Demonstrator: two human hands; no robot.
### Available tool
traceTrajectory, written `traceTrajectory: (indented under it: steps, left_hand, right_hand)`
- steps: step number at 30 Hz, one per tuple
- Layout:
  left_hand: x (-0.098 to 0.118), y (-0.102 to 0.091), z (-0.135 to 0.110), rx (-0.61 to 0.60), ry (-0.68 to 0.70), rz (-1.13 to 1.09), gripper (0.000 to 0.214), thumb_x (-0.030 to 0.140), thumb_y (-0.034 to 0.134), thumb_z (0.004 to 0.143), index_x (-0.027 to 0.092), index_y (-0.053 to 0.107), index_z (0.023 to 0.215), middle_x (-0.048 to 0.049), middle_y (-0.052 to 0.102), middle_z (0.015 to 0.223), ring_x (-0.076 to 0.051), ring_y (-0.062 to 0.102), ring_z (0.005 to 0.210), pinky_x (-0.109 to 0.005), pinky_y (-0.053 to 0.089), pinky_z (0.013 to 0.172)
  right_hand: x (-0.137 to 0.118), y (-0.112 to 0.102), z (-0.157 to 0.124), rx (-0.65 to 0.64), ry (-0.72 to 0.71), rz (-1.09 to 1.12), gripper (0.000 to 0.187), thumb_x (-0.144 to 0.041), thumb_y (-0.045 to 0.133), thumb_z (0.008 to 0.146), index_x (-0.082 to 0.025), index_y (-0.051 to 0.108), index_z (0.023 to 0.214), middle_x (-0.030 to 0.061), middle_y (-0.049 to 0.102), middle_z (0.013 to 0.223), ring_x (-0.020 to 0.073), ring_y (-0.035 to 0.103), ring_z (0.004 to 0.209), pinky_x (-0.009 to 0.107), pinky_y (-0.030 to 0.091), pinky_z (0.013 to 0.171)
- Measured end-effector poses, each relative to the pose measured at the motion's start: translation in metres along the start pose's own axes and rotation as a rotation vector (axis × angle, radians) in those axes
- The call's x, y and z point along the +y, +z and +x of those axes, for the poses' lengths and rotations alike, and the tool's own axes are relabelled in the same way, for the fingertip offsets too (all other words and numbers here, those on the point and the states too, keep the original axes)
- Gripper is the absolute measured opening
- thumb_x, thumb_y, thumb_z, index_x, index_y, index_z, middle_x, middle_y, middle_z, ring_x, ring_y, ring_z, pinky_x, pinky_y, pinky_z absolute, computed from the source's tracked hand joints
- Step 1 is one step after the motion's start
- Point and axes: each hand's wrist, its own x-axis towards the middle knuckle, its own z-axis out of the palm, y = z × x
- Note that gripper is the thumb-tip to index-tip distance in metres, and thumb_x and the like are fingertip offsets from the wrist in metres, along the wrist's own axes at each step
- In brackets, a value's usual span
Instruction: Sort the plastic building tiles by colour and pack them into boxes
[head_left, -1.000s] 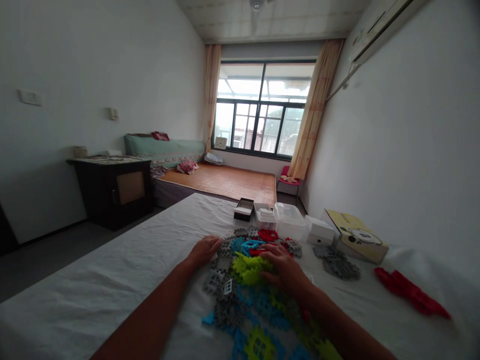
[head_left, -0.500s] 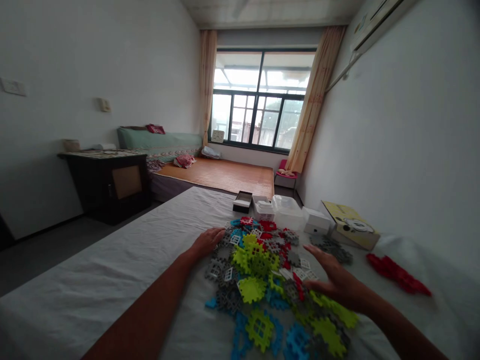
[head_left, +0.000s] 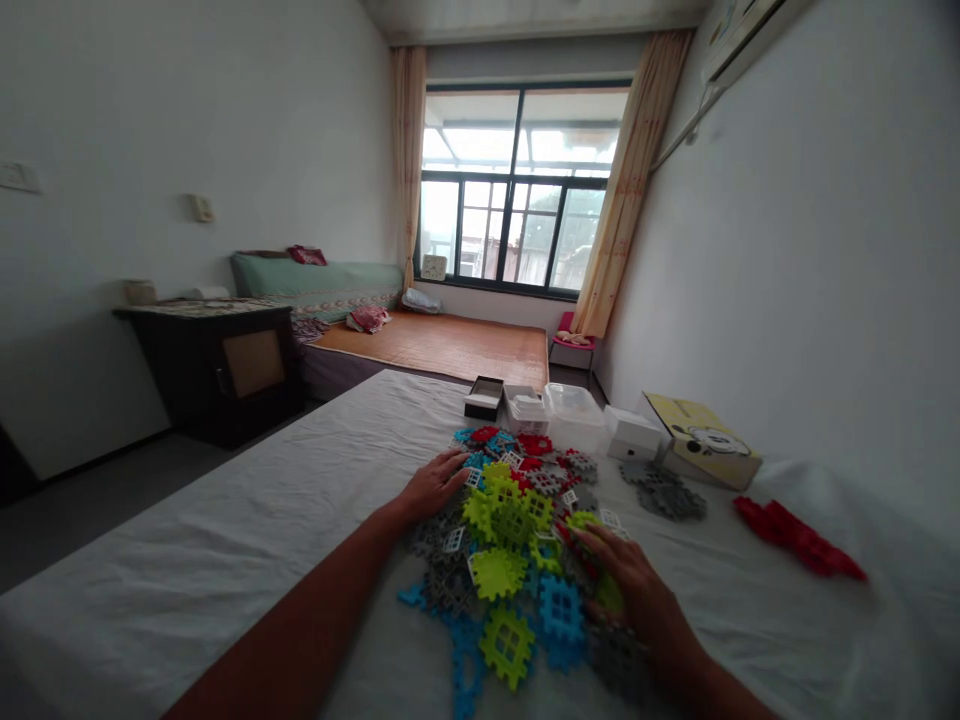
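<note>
A heap of flat interlocking plastic tiles [head_left: 510, 525], lime, blue, grey, red and white, lies on the white-covered table [head_left: 247, 530] in front of me. My left hand [head_left: 439, 482] rests palm down on the heap's far left edge, fingers stretched out over grey and blue tiles. My right hand [head_left: 628, 582] lies on the heap's near right side, fingers spread flat over red and lime pieces. Neither hand lifts a tile.
A small group of grey tiles [head_left: 667, 497] and a red assembled strip [head_left: 795, 540] lie to the right. At the table's far end stand a black box [head_left: 484, 398], clear tubs [head_left: 571, 412], a white box [head_left: 634, 432] and a yellow carton [head_left: 701, 450]. A dark cabinet [head_left: 217, 370] stands on the left.
My right hand swung from the heap's middle out to the right, then came back onto its near right side. The left hand slid slightly forward. The tiles are spread wider.
</note>
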Motion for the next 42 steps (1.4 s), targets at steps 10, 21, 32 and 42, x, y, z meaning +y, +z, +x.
traceTrajectory:
  steps: [10,21,32,42]
  left_hand:
    - [0.006,-0.003,0.0,0.059,-0.004,-0.122,0.05,0.051,0.032,0.091,0.025,0.054,0.127,-0.0037,0.049,0.136,-0.02,0.043,0.126,-0.034,0.031,0.109]
    - [0.003,-0.008,0.0,0.036,0.0,-0.208,0.054,0.051,0.023,0.093,0.023,0.059,0.122,-0.0023,0.057,0.127,-0.018,0.048,0.121,-0.029,0.033,0.107]
    - [-0.002,-0.012,0.001,0.02,-0.009,-0.278,0.054,0.048,0.019,0.094,0.024,0.06,0.119,-0.0003,0.061,0.122,-0.017,0.053,0.115,-0.029,0.036,0.104]
    - [-0.006,-0.017,0.001,0.082,-0.023,-0.161,0.053,0.05,0.025,0.092,0.022,0.065,0.113,-0.005,0.059,0.125,-0.021,0.051,0.118,-0.035,0.035,0.105]
  right_hand:
    - [-0.046,-0.022,0.135,0.101,-0.018,0.03,0.044,-0.044,0.053,0.083,-0.022,0.055,0.121,0.0073,0.062,0.116,0.0249,0.055,0.108,0.042,0.043,0.094]
    - [-0.131,0.038,0.044,-0.032,-0.945,-0.19,0.032,-0.044,0.044,0.091,-0.038,0.047,0.122,-0.0077,0.044,0.14,0.0237,0.034,0.129,0.048,0.03,0.103]
    - [-0.092,0.011,0.121,0.109,-0.531,-0.302,0.018,-0.031,0.045,0.091,-0.022,0.061,0.089,0.0034,0.062,0.117,0.0203,0.054,0.097,0.036,0.043,0.081]
    - [0.043,-0.024,0.154,0.042,0.275,-0.048,0.03,-0.023,0.046,0.083,-0.012,0.063,0.106,0.0166,0.066,0.108,0.0271,0.059,0.104,0.039,0.04,0.093]
